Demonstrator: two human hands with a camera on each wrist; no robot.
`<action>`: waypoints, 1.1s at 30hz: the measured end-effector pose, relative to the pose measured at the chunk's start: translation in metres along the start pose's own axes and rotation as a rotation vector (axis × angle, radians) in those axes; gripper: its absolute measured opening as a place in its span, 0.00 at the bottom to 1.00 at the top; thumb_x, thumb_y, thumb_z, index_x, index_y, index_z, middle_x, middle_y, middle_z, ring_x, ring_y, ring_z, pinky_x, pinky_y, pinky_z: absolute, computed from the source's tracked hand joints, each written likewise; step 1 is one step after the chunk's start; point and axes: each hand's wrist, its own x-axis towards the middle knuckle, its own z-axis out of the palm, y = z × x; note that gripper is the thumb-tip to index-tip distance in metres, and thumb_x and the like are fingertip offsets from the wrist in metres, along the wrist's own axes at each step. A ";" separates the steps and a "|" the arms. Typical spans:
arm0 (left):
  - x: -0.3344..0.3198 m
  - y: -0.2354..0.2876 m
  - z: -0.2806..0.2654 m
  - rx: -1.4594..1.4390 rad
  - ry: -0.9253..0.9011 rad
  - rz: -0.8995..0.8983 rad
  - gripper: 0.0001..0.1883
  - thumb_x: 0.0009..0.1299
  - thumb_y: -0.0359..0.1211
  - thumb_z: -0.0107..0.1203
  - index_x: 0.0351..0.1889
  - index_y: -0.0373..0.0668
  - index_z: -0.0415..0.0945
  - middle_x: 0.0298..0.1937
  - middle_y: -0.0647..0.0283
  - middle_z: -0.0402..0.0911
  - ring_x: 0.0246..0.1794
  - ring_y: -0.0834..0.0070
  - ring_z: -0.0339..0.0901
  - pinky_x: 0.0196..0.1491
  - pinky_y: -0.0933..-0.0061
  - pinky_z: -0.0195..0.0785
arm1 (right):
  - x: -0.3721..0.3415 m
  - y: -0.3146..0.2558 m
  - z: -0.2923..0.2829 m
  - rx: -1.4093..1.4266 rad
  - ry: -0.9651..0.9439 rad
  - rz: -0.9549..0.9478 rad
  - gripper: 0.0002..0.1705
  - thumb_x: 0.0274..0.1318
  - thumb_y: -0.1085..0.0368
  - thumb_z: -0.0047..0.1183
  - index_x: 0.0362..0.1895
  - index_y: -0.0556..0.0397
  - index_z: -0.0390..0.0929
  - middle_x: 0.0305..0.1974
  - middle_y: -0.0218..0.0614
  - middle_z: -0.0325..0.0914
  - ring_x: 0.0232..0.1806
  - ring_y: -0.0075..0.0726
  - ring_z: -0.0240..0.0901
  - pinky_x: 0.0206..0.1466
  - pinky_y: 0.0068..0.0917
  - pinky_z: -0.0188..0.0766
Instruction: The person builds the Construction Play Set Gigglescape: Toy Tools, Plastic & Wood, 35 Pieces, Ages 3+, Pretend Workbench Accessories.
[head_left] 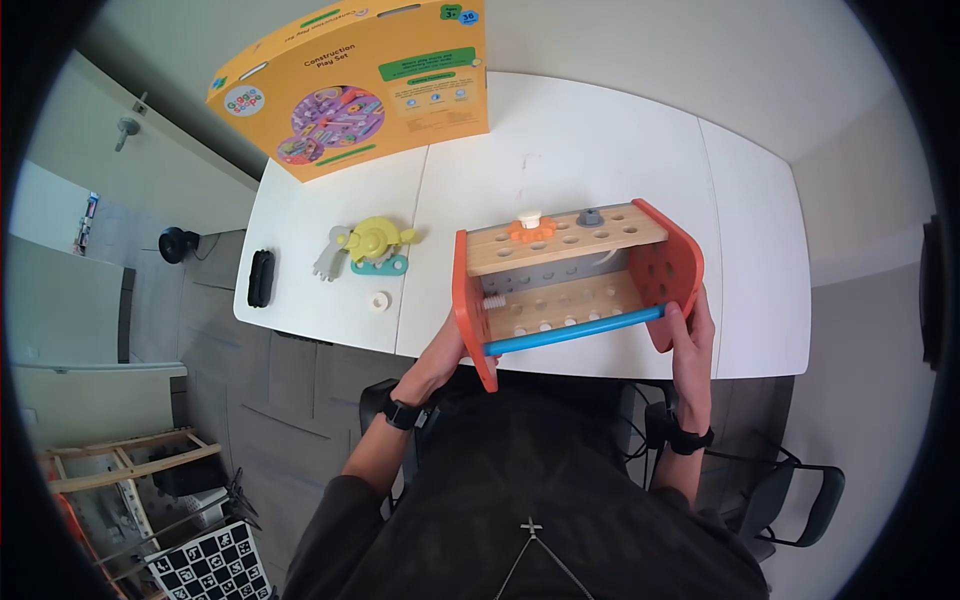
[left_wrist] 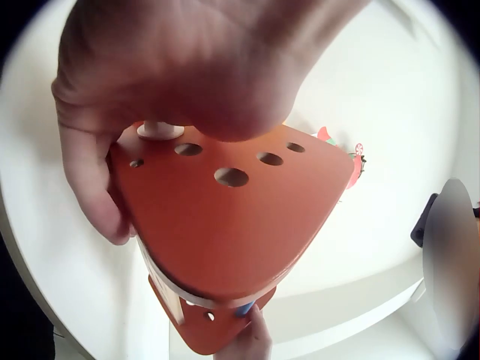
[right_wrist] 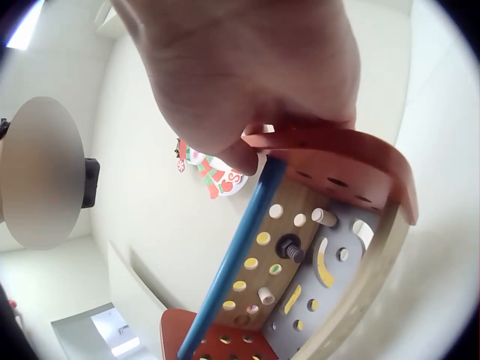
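Note:
Both hands hold a toy workbench (head_left: 560,250) up by its two orange-red end panels, tilted above the table's near edge. The left hand (head_left: 446,356) grips the left end panel (left_wrist: 240,217), its fingers bent round the panel's edge in the left wrist view. On the other side, the right hand (head_left: 692,338) holds the right end panel (head_left: 675,255) close to the end of the blue rod (head_left: 575,330). An orange gear (head_left: 531,230) with a cream bolt in it sits on the top plank, beside a grey nut (head_left: 591,217). A dark bolt (right_wrist: 291,249) pokes through a holed wooden board.
On the white table (head_left: 600,130) lie a yellow-green toy piece (head_left: 374,238), a grey toy wrench (head_left: 328,256), a teal holed strip (head_left: 382,266), a cream ring (head_left: 380,301) and a black case (head_left: 261,278). A large yellow play-set box (head_left: 350,90) stands at the back left.

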 end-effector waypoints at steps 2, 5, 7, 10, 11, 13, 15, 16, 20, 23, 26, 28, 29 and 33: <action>-0.003 -0.004 0.003 -0.032 0.069 0.032 0.40 0.87 0.62 0.35 0.81 0.40 0.49 0.52 0.55 0.78 0.37 0.67 0.86 0.41 0.66 0.86 | 0.001 0.011 0.004 -0.007 0.023 -0.018 0.25 0.80 0.65 0.50 0.76 0.57 0.70 0.42 0.24 0.75 0.37 0.16 0.62 0.40 0.16 0.63; 0.001 -0.016 -0.007 0.022 0.045 0.045 0.37 0.88 0.60 0.34 0.81 0.41 0.49 0.48 0.57 0.78 0.34 0.68 0.86 0.38 0.68 0.87 | 0.003 0.015 0.005 -0.079 0.036 -0.009 0.25 0.80 0.65 0.50 0.76 0.56 0.71 0.38 0.26 0.77 0.33 0.17 0.63 0.37 0.18 0.65; 0.002 -0.019 -0.010 0.020 0.024 0.023 0.36 0.89 0.58 0.33 0.81 0.42 0.48 0.47 0.57 0.78 0.35 0.69 0.86 0.38 0.68 0.87 | 0.004 0.010 0.007 -0.169 0.037 -0.008 0.26 0.80 0.65 0.50 0.77 0.55 0.70 0.35 0.28 0.78 0.31 0.19 0.65 0.37 0.20 0.68; 0.001 -0.013 -0.005 -0.029 0.061 0.013 0.34 0.90 0.56 0.32 0.84 0.44 0.45 0.44 0.57 0.80 0.33 0.70 0.85 0.37 0.68 0.87 | 0.011 0.002 0.012 -0.300 0.064 -0.046 0.28 0.80 0.64 0.50 0.79 0.53 0.69 0.33 0.33 0.81 0.30 0.21 0.67 0.37 0.23 0.70; 0.001 -0.011 -0.002 -0.011 0.084 0.040 0.35 0.90 0.55 0.32 0.85 0.45 0.43 0.43 0.57 0.80 0.33 0.70 0.85 0.37 0.68 0.87 | 0.014 0.008 0.013 -0.323 0.083 -0.064 0.29 0.79 0.64 0.50 0.79 0.52 0.69 0.34 0.35 0.82 0.31 0.21 0.69 0.36 0.24 0.71; 0.000 -0.010 -0.001 0.020 0.102 0.057 0.36 0.90 0.55 0.32 0.86 0.46 0.41 0.40 0.56 0.80 0.32 0.71 0.84 0.36 0.68 0.86 | 0.020 0.012 0.012 -0.356 0.098 -0.058 0.29 0.79 0.62 0.51 0.80 0.52 0.69 0.34 0.38 0.83 0.31 0.22 0.71 0.36 0.25 0.72; 0.002 -0.007 -0.005 0.052 0.087 0.037 0.37 0.90 0.55 0.32 0.88 0.46 0.39 0.38 0.55 0.81 0.31 0.72 0.83 0.36 0.69 0.85 | 0.026 0.013 0.012 -0.379 0.097 -0.010 0.29 0.79 0.60 0.50 0.79 0.52 0.69 0.34 0.40 0.84 0.32 0.23 0.73 0.36 0.26 0.73; -0.003 -0.002 -0.004 0.184 0.180 0.045 0.36 0.90 0.54 0.33 0.88 0.45 0.42 0.39 0.55 0.81 0.30 0.71 0.83 0.35 0.69 0.83 | 0.028 0.011 0.013 -0.377 0.090 -0.010 0.29 0.79 0.60 0.50 0.79 0.52 0.70 0.33 0.40 0.84 0.31 0.23 0.73 0.37 0.27 0.74; -0.028 0.029 -0.001 0.562 0.541 0.107 0.31 0.89 0.47 0.42 0.84 0.42 0.57 0.39 0.53 0.80 0.31 0.68 0.83 0.36 0.64 0.79 | 0.042 0.009 0.016 -0.336 0.089 -0.030 0.29 0.80 0.57 0.49 0.78 0.53 0.71 0.29 0.38 0.81 0.30 0.25 0.71 0.37 0.27 0.73; -0.041 0.025 -0.039 0.880 0.835 0.226 0.26 0.81 0.36 0.58 0.75 0.40 0.71 0.47 0.49 0.80 0.43 0.56 0.85 0.46 0.56 0.79 | 0.049 0.008 0.018 -0.335 0.089 -0.015 0.28 0.80 0.56 0.49 0.76 0.54 0.73 0.28 0.36 0.79 0.29 0.25 0.68 0.37 0.27 0.71; -0.050 0.019 -0.063 1.254 0.996 0.253 0.25 0.74 0.32 0.65 0.69 0.39 0.74 0.56 0.45 0.75 0.50 0.45 0.83 0.51 0.50 0.79 | 0.056 0.012 0.015 -0.356 0.081 -0.014 0.27 0.80 0.56 0.49 0.75 0.55 0.74 0.28 0.35 0.77 0.29 0.25 0.66 0.37 0.27 0.70; -0.049 0.010 -0.072 1.316 0.995 0.258 0.23 0.74 0.31 0.65 0.66 0.39 0.75 0.55 0.45 0.75 0.50 0.44 0.83 0.52 0.50 0.79 | 0.061 0.010 0.016 -0.353 0.074 -0.010 0.27 0.80 0.55 0.49 0.74 0.55 0.75 0.28 0.34 0.76 0.29 0.24 0.65 0.37 0.26 0.69; -0.048 0.008 -0.075 1.347 0.991 0.261 0.22 0.74 0.31 0.65 0.64 0.38 0.75 0.54 0.45 0.75 0.50 0.44 0.83 0.52 0.50 0.79 | 0.062 0.005 0.018 -0.347 0.068 0.000 0.27 0.80 0.55 0.49 0.74 0.55 0.75 0.28 0.33 0.76 0.30 0.24 0.65 0.37 0.26 0.69; -0.046 0.008 -0.077 1.263 0.944 0.214 0.19 0.73 0.31 0.66 0.58 0.38 0.76 0.52 0.46 0.78 0.49 0.44 0.83 0.51 0.50 0.79 | 0.066 0.004 0.016 -0.345 0.056 0.023 0.28 0.80 0.55 0.50 0.74 0.56 0.75 0.30 0.33 0.76 0.32 0.23 0.67 0.39 0.26 0.70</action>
